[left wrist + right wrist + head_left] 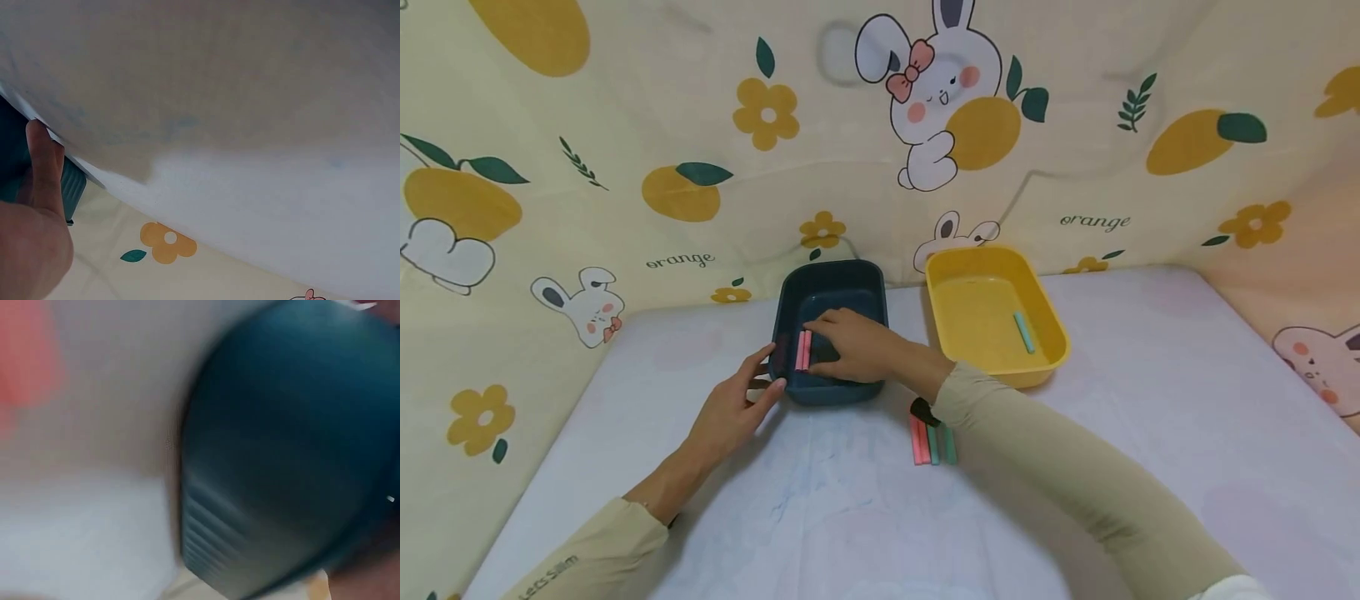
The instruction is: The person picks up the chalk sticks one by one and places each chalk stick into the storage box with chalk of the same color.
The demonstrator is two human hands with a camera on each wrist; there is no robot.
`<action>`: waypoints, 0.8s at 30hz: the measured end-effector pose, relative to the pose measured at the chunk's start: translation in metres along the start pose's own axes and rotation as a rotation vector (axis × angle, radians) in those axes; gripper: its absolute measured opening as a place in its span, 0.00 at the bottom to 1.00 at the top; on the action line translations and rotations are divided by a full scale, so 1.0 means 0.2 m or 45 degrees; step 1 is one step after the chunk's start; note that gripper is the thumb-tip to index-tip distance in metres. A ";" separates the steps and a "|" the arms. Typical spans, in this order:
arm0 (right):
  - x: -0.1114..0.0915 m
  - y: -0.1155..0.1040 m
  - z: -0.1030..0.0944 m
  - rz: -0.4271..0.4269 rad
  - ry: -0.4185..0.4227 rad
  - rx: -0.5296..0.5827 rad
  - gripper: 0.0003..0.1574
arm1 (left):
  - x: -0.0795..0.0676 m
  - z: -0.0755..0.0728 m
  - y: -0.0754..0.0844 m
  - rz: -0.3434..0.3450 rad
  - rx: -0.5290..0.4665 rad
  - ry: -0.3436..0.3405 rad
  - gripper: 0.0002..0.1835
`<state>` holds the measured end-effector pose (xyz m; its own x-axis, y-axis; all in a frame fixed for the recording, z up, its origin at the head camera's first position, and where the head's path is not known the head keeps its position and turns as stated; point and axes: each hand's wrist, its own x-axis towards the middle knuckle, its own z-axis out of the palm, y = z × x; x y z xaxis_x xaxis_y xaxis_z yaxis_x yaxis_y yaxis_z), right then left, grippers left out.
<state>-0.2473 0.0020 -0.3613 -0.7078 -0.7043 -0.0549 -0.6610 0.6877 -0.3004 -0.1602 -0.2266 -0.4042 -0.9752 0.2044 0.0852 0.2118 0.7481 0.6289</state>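
Note:
A dark blue bin [831,395] stands at the back of the table. Two pink chalk sticks [800,352] lie side by side in its left part. My right hand [861,346] reaches into this bin. Its thumb and index finger pinch the right-hand pink stick near its two ends. The right wrist view is blurred and shows mostly the bin's wall [250,487]. My left hand [730,412] rests against the bin's left front corner, fingers fairly straight along the side and thumb at the rim. In the left wrist view, a finger [45,169] of it touches the bin.
A yellow bin [955,321] stands right of the dark one, with a green chalk stick [1024,332] inside. Pink sticks [921,442] and green sticks [951,446] lie on the table under my right forearm. A patterned cloth [700,100] hangs behind the table.

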 end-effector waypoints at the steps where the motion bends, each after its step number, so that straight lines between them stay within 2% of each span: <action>1: -0.04 0.00 -0.01 0.001 0.020 0.034 0.46 | 0.00 0.00 0.00 -0.005 0.001 -0.003 0.33; 7: -0.31 0.01 -0.09 0.070 0.140 0.207 0.43 | 0.01 -0.01 0.01 -0.023 0.009 0.004 0.34; 10: -0.43 0.01 -0.09 0.068 0.161 0.218 0.42 | 0.01 -0.01 0.01 -0.025 0.004 0.010 0.34; 17: -0.62 0.05 -0.04 -0.020 0.142 0.089 0.41 | 0.01 0.00 0.00 -0.018 -0.002 0.001 0.34; 24: -0.74 0.14 0.03 -0.129 0.127 -0.097 0.39 | 0.02 -0.01 -0.01 -0.003 0.020 -0.004 0.33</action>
<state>-0.1593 0.1238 -0.3681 -0.6554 -0.7522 0.0680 -0.7445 0.6283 -0.2259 -0.1637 -0.2283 -0.4041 -0.9754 0.2047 0.0813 0.2105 0.7583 0.6169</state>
